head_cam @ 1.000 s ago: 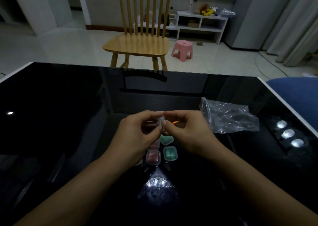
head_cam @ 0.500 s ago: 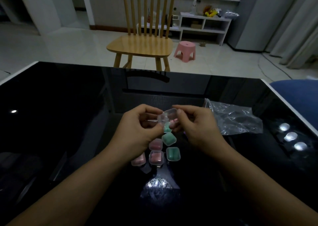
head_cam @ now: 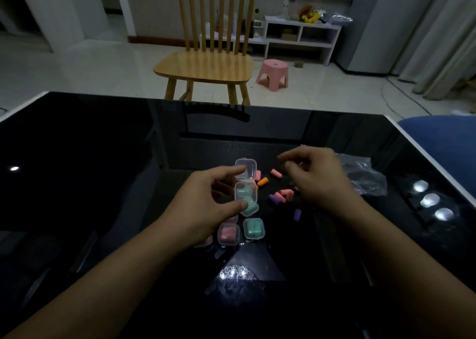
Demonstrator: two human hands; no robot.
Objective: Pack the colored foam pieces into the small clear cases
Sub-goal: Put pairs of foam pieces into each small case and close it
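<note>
Clear hinged case (head_cam: 246,184), lid up, holds green foam pieces (head_cam: 244,193). Left hand (head_cam: 206,204) pinches it. Right hand (head_cam: 316,181) hovers, fingers curled, grip indiscernible.

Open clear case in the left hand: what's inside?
The open case, held by the left hand, has green foam pieces inside; the count is unclear. Its lid is flipped up.

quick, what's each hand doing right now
Left hand: holding the open clear case with green foam inside.
Right hand: fingers curled; whether it holds anything cannot be told.
</note>
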